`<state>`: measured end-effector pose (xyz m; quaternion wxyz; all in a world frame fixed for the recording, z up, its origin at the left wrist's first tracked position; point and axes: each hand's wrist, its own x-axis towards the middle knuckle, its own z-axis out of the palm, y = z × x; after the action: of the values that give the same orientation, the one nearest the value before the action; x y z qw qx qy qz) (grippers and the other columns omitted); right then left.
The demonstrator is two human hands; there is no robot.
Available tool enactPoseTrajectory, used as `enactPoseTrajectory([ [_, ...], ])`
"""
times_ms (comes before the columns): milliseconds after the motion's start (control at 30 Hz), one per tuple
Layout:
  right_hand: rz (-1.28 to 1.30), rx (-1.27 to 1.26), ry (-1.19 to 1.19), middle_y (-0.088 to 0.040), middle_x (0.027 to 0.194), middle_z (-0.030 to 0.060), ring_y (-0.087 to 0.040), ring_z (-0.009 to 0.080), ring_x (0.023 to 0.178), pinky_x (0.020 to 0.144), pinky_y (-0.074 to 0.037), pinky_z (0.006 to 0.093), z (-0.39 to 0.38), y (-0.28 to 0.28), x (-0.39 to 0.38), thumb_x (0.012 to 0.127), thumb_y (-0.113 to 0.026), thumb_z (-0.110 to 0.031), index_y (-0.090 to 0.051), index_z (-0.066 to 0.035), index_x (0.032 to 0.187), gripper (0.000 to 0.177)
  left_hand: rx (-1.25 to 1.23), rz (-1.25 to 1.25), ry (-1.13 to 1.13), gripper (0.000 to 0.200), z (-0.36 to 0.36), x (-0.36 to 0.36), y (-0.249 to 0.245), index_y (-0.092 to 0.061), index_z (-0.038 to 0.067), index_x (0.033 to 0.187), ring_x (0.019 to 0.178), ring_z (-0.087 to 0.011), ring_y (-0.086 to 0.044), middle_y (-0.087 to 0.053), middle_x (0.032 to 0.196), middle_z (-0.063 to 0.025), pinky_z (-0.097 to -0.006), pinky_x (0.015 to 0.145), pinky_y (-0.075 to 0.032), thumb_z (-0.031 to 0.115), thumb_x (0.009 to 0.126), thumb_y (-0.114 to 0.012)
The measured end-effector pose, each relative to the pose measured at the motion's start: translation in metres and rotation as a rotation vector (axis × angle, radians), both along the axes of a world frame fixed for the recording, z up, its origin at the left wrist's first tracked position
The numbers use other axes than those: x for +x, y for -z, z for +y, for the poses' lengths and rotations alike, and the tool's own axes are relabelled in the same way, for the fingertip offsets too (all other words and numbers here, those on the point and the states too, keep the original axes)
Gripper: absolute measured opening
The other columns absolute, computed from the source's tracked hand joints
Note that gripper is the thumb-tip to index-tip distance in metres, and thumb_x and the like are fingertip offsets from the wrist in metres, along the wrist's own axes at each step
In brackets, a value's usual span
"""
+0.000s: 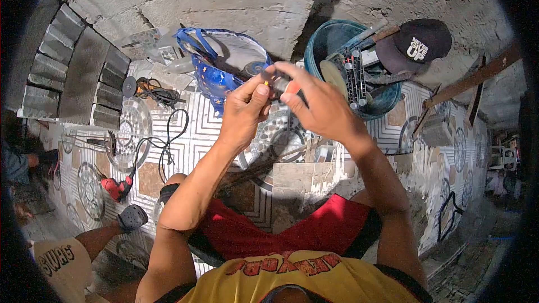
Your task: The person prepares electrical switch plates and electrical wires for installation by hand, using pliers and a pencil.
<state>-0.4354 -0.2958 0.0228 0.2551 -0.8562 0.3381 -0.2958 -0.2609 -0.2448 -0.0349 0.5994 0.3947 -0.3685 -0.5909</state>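
Both of my hands are raised in the middle of the view, close together around a small dark object [277, 85] with a yellow bit and an orange-red part. My left hand [247, 104] is closed, its thumb pressed beside the yellow bit. From the other side my right hand [325, 104] grips the object near the orange-red part, thumb and fingers curved round it. The fingers hide much of it, so I cannot tell its kind. Just behind my left hand stands a blue patterned bag [216, 81] with its top open, a round disc inside.
At the right, a green bucket [320, 42] holds tools and rods, with a black cap [421, 45] on its rim. Hollow blocks [84, 73] stand left, near an angle grinder [149, 91], a cord [165, 143] and a red tool [117, 187]. Another person's foot [132, 217] is lower left.
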Motion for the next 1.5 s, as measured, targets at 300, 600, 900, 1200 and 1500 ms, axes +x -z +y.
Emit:
enactPoseTrajectory([
  [300,0.133,0.079,-0.089,-0.065,0.094,0.0164,-0.063,0.0404,0.083,0.068,-0.05,0.0486,0.007,-0.005,0.0,0.088,-0.056,-0.018,-0.041,-0.014,0.134,0.048,-0.005,0.029,0.001,0.047,0.004,-0.007,-0.005,-0.055,0.006,0.128,0.06,-0.0027,-0.039,-0.046,0.07,0.0058,-0.0172,0.05,-0.029,0.039,0.096,-0.055],
  [600,0.126,0.075,-0.083,-0.064,0.098,0.0168,-0.063,0.0401,0.083,0.068,-0.051,0.0489,0.005,0.005,0.004,0.089,-0.056,-0.019,-0.045,-0.013,0.13,0.042,0.018,-0.021,-0.163,0.035,0.001,-0.014,-0.002,-0.059,0.007,0.081,0.052,-0.0019,-0.036,-0.044,0.063,0.0065,-0.0184,0.046,-0.027,0.039,0.096,-0.055],
  [900,0.081,-0.074,-0.085,-0.065,0.097,0.0187,-0.063,0.0424,0.08,0.068,-0.05,0.0503,-0.002,0.014,0.008,0.089,-0.056,-0.02,-0.041,-0.013,0.13,0.044,0.071,-0.173,-0.128,0.039,0.001,-0.002,0.011,-0.064,0.003,0.112,0.058,-0.0026,-0.039,-0.05,0.07,0.0065,-0.0195,0.051,-0.029,0.037,0.095,-0.058],
  [1200,0.082,-0.02,-0.116,-0.064,0.091,0.0199,-0.062,0.0428,0.084,0.07,-0.048,0.0527,-0.003,0.015,0.008,0.091,-0.055,-0.021,-0.038,-0.015,0.132,0.044,0.145,-0.174,-0.102,0.038,0.002,0.0,0.008,-0.063,0.003,0.118,0.065,-0.0021,-0.042,-0.054,0.078,0.0064,-0.0188,0.057,-0.034,0.034,0.097,-0.055],
  [1500,0.058,0.002,-0.096,-0.064,0.097,0.0193,-0.062,0.0423,0.084,0.07,-0.049,0.0499,0.0,0.012,0.01,0.089,-0.056,-0.018,-0.047,-0.01,0.125,0.037,0.065,-0.111,-0.134,0.029,0.0,-0.001,0.018,-0.066,0.003,0.104,0.063,-0.0038,-0.043,-0.054,0.076,0.0031,-0.0192,0.053,-0.034,0.03,0.097,-0.055],
])
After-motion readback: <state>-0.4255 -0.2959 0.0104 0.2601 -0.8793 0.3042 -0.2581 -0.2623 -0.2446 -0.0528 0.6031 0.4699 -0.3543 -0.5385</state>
